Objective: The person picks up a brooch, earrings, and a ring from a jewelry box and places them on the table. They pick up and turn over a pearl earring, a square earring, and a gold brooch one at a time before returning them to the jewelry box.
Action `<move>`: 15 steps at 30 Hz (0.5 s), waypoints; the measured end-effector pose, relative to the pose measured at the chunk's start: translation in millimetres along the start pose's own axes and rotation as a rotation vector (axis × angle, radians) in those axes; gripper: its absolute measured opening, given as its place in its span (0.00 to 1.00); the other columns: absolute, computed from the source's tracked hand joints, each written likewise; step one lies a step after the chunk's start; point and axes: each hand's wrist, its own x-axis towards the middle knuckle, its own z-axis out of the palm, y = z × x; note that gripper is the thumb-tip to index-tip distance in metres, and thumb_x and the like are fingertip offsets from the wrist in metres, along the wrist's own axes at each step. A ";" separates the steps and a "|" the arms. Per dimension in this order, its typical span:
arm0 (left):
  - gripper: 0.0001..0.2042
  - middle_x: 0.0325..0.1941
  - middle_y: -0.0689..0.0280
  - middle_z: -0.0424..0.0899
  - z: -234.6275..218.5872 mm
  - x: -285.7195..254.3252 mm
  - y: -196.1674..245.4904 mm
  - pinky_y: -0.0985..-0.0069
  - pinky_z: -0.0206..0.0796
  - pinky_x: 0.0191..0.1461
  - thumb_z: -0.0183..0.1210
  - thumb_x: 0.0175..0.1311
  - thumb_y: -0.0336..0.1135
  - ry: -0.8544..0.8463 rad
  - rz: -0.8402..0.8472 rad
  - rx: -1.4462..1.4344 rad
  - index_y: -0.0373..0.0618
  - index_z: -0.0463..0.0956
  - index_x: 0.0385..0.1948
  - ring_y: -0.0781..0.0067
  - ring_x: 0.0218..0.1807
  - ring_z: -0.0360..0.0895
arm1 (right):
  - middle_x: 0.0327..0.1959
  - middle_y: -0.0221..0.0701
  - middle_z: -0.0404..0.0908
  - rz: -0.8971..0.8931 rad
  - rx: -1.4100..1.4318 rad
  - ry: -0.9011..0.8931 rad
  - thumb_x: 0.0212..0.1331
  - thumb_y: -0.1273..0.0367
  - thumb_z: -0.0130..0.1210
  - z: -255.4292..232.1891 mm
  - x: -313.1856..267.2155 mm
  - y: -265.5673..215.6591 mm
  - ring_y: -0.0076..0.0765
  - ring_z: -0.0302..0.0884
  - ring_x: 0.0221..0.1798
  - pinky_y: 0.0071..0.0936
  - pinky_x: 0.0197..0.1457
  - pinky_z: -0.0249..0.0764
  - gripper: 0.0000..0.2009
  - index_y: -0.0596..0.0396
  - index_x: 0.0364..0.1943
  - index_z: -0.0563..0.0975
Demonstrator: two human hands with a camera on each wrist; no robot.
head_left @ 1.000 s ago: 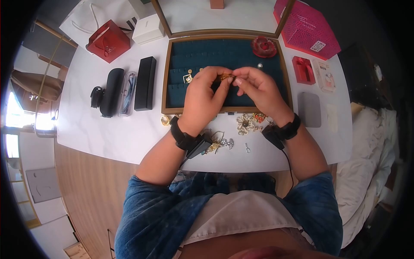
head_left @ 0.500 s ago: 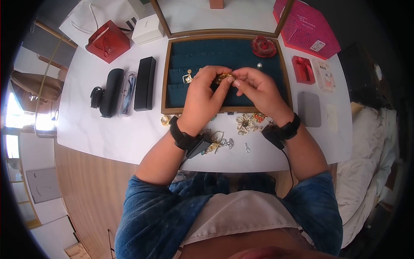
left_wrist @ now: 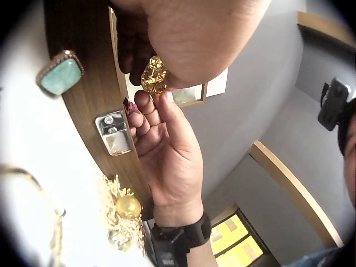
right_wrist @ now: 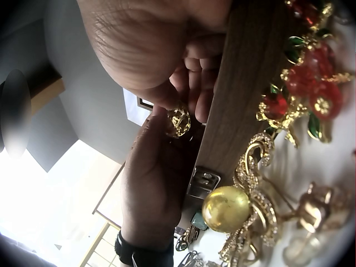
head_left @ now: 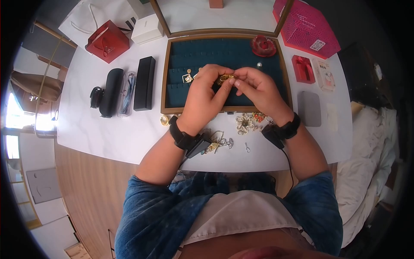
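Observation:
My left hand (head_left: 202, 97) pinches a gold openwork piece of jewelry (head_left: 225, 79) between thumb and fingers, over the jewelry box (head_left: 215, 52) with its dark green lining. My right hand (head_left: 261, 90) grips the same piece at its right end, so the fingertips of both hands meet there. Crinkled, shiny gold shows on the jewelry piece (left_wrist: 154, 76) in the left wrist view. From the right wrist, the jewelry piece (right_wrist: 179, 121) looks like rounded open metalwork, partly hidden by the thumbs. Square gold earrings (head_left: 187, 78) lie in the box left of my hands.
A red flower ornament (head_left: 263, 46) and a pearl (head_left: 259, 64) sit in the box, its glass lid raised behind. Along the front lie a flower brooch (head_left: 245, 124) and other jewelry (head_left: 219, 144). Black cases (head_left: 145, 83) stand left, a red gift box (head_left: 303, 69) right.
The gold piece has turned between my fingertips, and more of its bright surface now shows. Both hands stay in nearly the same place over the box.

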 end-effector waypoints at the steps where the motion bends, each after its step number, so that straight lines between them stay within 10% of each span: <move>1: 0.08 0.44 0.55 0.84 -0.1 -0.1 -0.1 0.66 0.72 0.53 0.66 0.67 0.26 -0.001 0.001 0.005 0.38 0.83 0.45 0.54 0.47 0.81 | 0.50 0.32 0.86 0.000 -0.008 0.001 0.75 0.72 0.58 0.2 -0.1 -0.1 0.22 0.83 0.46 0.23 0.49 0.81 0.12 0.63 0.57 0.78; 15: 0.09 0.46 0.53 0.85 -0.8 0.7 0.6 0.66 0.72 0.55 0.64 0.69 0.27 -0.011 0.014 0.002 0.36 0.84 0.48 0.54 0.48 0.81 | 0.49 0.29 0.86 -0.003 -0.030 -0.019 0.75 0.70 0.59 1.0 -0.3 -4.2 0.20 0.83 0.46 0.22 0.49 0.81 0.13 0.61 0.58 0.80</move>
